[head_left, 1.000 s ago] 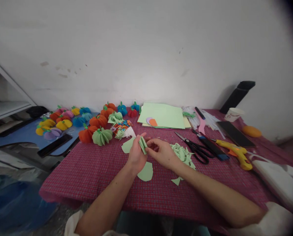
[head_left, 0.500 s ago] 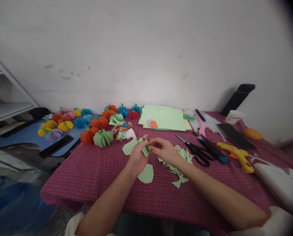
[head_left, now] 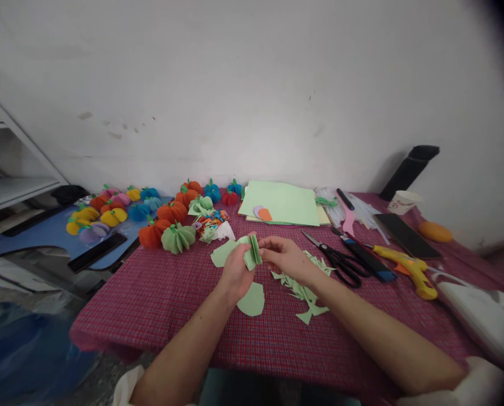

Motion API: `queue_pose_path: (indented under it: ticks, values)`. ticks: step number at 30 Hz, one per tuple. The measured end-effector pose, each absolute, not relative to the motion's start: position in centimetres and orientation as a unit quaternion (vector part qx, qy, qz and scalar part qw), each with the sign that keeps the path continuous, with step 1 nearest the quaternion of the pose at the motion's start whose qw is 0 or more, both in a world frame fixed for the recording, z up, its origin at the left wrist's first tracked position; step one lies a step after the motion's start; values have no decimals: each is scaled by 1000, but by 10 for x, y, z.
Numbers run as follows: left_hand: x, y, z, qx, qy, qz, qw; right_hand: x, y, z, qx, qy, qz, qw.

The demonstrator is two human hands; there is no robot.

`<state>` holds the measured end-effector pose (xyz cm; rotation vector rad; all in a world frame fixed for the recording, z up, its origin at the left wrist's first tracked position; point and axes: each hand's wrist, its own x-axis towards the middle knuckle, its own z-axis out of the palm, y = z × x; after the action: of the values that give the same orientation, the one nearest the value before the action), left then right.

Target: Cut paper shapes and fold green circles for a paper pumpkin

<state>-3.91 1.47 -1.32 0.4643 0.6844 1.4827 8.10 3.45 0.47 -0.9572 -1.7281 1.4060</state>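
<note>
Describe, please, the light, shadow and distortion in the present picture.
Head view: wall brightest near its middle; soft shadow left of the leaning black object; upper-right corner dark; white object at far right looks stretched and blurred; held green paper fairly clear.

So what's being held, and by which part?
Folded green paper, pinched by its left side in the left hand; the right hand is at its right edge, grip unclear.

Pumpkins (head_left: pixel 178 238) line the left of a desk (head_left: pixel 150 304), with sheets (head_left: pixel 290 204) at the back before a wall (head_left: pixel 252 101). Right of the left hand (head_left: pixel 237 272) and the paper (head_left: pixel 249 257) in it, scraps (head_left: pixel 293 286) lie left of scissors (head_left: pixel 340 260); farther right rests a glue gun (head_left: pixel 406 266), a cup (head_left: pixel 403 202) behind it.
</note>
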Motion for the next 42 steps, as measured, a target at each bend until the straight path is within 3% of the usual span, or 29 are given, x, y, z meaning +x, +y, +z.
queue_pose_path:
  ticks: [5,10,17,42]
  values:
    - [-38,16,-14,209,306,652,661,80,36,1,-368,-676,529,358]
    - [-37,17,-14,226,289,665,650,80,39,-7,-384,-710,400,434]
    - [-37,16,-18,256,302,669,629,83,31,1,-410,-805,228,363]
    - [-42,16,-19,230,347,664,621,86,28,8,-478,-766,189,386]
